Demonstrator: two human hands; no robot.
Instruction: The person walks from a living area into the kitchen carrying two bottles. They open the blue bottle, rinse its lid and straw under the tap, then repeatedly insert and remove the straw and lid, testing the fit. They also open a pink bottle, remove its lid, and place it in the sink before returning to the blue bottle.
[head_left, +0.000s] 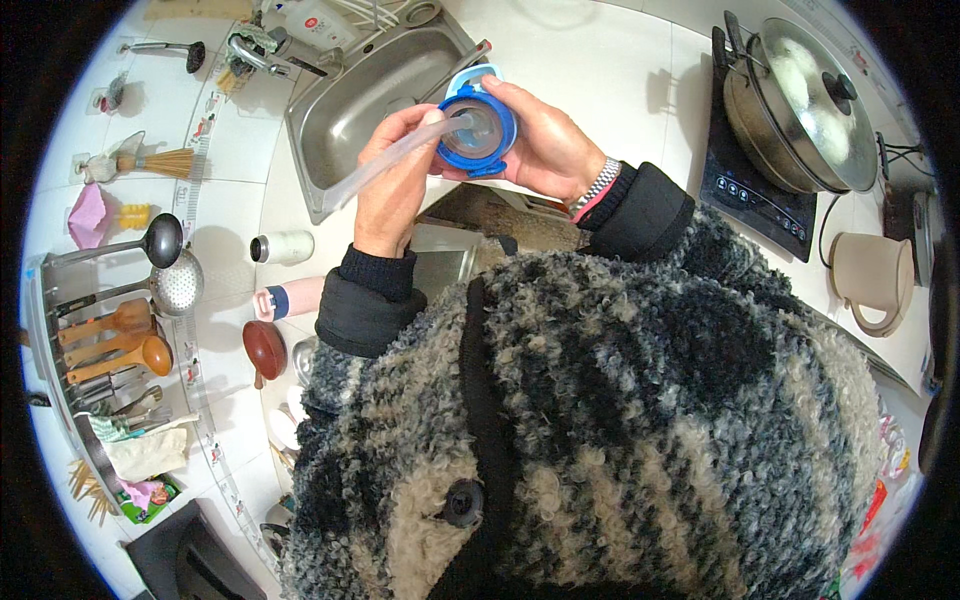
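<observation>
Between my two hands, at the near right edge of the sink, is a round blue straw-cup lid (478, 131) with a light blue flap at its far side. A long translucent straw (392, 160) sticks out from its middle, slanting toward the lower left. My left hand (392, 185) is closed at the lid's left side, its thumb and fingers by the base of the straw. My right hand (548, 145) wraps round the right side, thumb on top near the flap. The lid's far underside and several fingertips are hidden.
A steel sink (318, 130) with a faucet (262, 58) lies ahead left. At right, a lidded pan (765, 130) stands on an induction cooker (755, 205), near a beige jug (868, 275). A white bottle (288, 247), a pink bottle (295, 297) and hanging utensils (164, 241) are at left.
</observation>
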